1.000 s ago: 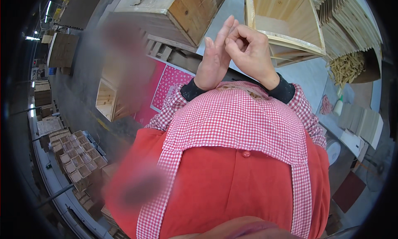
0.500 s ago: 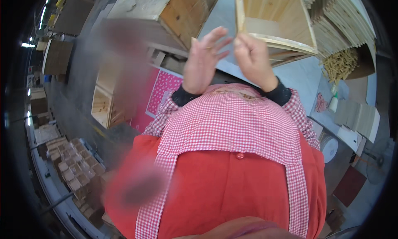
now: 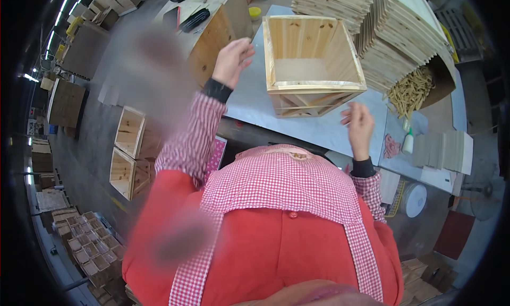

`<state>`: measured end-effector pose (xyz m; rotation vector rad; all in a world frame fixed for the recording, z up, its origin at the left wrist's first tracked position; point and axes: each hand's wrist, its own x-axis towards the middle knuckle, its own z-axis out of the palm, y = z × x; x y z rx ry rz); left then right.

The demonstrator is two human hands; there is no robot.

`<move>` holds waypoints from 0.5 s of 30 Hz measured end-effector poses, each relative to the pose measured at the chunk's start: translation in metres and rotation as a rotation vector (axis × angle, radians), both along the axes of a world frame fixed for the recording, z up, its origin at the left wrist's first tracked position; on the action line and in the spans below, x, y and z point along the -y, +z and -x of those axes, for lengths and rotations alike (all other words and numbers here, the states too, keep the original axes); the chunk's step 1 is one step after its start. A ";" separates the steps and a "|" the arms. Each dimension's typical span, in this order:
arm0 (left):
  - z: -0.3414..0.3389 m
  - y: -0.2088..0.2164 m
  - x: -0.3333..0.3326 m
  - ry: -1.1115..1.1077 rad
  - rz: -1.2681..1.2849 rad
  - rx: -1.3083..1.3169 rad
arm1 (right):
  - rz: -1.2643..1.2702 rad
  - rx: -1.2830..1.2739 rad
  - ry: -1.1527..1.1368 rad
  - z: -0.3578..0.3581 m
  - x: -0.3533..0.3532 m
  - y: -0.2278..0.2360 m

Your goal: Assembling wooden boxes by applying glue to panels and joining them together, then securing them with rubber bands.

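An open-topped pale wooden box [image 3: 308, 87] stands on the light blue-grey worktable [image 3: 245, 98] in front of me. Crossed slats show on its near side, and its inside looks bare. My left hand [image 3: 232, 62] is raised to the left of the box, apart from it, its fingers loosely bent with nothing visible in them. To the right of the box's near corner hangs my right hand [image 3: 359, 126], fingers partly curled and apart, holding nothing. Neither hand touches the box.
Stacked wooden panels [image 3: 393, 38] rise behind and right of the box. Beside them, a carton holds many small wooden strips [image 3: 411, 91]. A white bottle [image 3: 408, 143] and a pinkish cloth [image 3: 392, 147] lie nearer. More wooden boxes [image 3: 123, 170] sit on the floor at left.
My right hand was closed at the box's near left corner; it is now off the box, to its right. My left hand has swung outward to the left. The view has shifted.
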<state>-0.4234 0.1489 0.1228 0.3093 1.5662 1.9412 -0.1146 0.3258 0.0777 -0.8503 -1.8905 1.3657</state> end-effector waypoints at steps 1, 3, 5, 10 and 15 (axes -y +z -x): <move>0.016 -0.003 -0.017 0.031 0.016 0.024 | -0.001 -0.005 0.002 0.000 -0.010 0.000; 0.047 -0.007 -0.051 0.112 0.100 0.016 | -0.162 -0.237 -0.237 0.012 -0.031 0.004; 0.068 -0.008 -0.082 0.087 0.050 0.048 | -0.171 -0.224 -0.192 0.025 -0.051 0.001; 0.080 -0.018 -0.110 0.053 0.009 0.021 | -0.159 -0.056 -0.102 0.042 -0.057 0.012; 0.084 -0.021 -0.113 0.156 0.057 0.002 | -0.038 -0.255 -0.016 0.052 -0.061 0.002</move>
